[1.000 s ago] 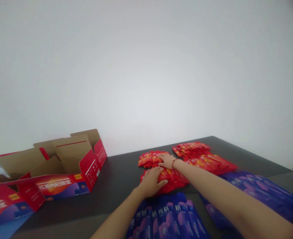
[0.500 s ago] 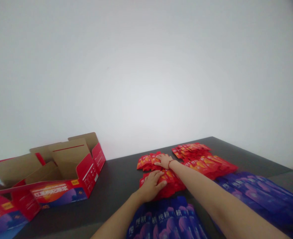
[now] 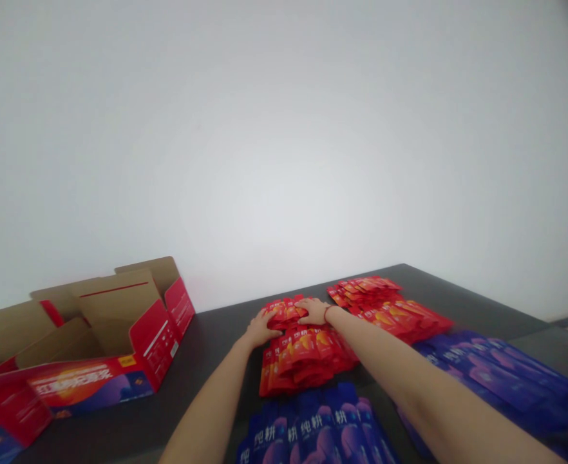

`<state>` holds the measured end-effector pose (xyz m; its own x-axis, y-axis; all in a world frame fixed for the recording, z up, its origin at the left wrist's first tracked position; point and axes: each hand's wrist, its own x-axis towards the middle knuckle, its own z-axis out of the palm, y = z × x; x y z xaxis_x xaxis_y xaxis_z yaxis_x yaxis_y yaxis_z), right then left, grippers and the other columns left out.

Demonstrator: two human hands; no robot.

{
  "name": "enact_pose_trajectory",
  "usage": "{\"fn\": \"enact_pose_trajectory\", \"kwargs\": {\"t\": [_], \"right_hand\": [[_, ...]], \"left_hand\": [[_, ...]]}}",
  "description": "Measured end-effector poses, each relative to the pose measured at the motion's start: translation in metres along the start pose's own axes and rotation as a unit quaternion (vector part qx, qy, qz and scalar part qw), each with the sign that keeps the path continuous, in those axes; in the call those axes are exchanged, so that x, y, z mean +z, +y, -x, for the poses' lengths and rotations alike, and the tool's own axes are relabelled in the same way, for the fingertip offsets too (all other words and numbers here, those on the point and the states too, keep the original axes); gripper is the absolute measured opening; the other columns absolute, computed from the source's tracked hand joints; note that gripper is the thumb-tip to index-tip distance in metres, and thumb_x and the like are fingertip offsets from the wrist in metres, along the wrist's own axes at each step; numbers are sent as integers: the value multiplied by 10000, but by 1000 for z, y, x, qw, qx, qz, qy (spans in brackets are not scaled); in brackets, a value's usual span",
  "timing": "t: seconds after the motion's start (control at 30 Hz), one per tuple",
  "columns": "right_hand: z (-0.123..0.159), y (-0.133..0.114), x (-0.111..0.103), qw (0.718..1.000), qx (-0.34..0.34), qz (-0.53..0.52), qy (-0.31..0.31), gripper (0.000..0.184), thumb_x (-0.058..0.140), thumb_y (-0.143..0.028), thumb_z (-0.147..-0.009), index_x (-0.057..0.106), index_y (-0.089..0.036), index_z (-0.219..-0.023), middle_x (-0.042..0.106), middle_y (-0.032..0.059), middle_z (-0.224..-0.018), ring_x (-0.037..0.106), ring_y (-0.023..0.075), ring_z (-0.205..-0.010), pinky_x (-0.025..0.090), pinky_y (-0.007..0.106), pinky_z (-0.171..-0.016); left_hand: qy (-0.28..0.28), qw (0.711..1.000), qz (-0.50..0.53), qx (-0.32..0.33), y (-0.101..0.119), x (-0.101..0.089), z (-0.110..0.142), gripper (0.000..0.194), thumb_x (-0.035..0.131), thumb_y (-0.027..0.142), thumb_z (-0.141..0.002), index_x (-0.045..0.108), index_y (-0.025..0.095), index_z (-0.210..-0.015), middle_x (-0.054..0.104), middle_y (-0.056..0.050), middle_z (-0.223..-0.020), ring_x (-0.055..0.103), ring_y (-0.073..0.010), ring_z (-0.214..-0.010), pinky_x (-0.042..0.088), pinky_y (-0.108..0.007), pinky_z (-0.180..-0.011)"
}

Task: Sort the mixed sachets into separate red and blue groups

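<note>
**Left hand [image 3: 263, 328] and right hand [image 3: 313, 311] spread on a heap of red sachets [image 3: 303, 356]**

From where I stand, both hands lie palm-down along the far edge of the heap, fingers spread and slightly curved; neither is pinching anything I can make out; the left hand's fingers rest on the sachets, and the right hand's fingers lie just beside them, a red cord [image 3: 329, 312] around that wrist; behind the heap, to the right, sits a tidier stack of sachets [image 3: 365, 289], with a long overlapping row [image 3: 404, 321] just beside it; directly in front of the heap lies a fan of blue packets [image 3: 315, 428] with white lettering; a second blue row [image 3: 491, 380] runs off further right; well left of the heap stands an open red cardboard carton [image 3: 105, 367], its brown flaps raised; all of this lies on a dark table [image 3: 216, 380], with a white wall [image 3: 284, 142] behind the heap.
</note>
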<state>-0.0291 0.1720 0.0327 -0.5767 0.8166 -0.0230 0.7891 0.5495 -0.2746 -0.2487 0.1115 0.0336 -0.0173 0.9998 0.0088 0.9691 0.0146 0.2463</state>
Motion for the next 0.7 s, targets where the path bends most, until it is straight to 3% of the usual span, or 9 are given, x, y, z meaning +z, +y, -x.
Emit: {"fn": "enact_pose_trajectory", "kwargs": {"t": [0.23, 0.33, 0.57, 0.7], "right_hand": [[-8, 6, -12, 998, -34, 11, -42, 967, 710, -586, -567, 362, -239, -1400, 351, 93, -1453, 368, 317, -1286, 295, 403, -1062], [-12, 7, -12, 998, -42, 20, -41, 931, 737, -510, -567, 385, -242, -1387, 371, 86, -1443, 395, 304, -1271, 315, 383, -1053], [-16, 8, -10, 998, -52, 20, -15, 728, 684, -450, -661, 484, -219, -1322, 480, 118, -1359, 511, 309, -1169, 406, 386, -973], [-18, 12, -14, 998, -62, 4, 3, 781, 726, -446, -610, 490, -213, -1317, 501, 105, -1344, 517, 288, -1161, 411, 346, -965]], "left_hand": [[0, 999, -34, 5, 10, 10, -7, 790, 635, 565, -647, 365, 352, -1359, 379, -57, -1431, 387, -346, -1262, 318, -457, -1008], [-2, 999, -39, -16, 17, 10, -9, 833, 623, 618, -619, 357, 348, -1362, 382, -90, -1422, 418, -387, -1225, 349, -487, -965], [-19, 998, -27, -45, 33, 10, -16, 933, 601, 716, -561, 347, 318, -1366, 400, -114, -1412, 427, -386, -1225, 354, -477, -969], [-13, 998, -21, -66, 40, 13, -14, 924, 593, 691, -593, 305, 317, -1387, 335, -139, -1446, 412, -432, -1220, 341, -555, -948]]}}
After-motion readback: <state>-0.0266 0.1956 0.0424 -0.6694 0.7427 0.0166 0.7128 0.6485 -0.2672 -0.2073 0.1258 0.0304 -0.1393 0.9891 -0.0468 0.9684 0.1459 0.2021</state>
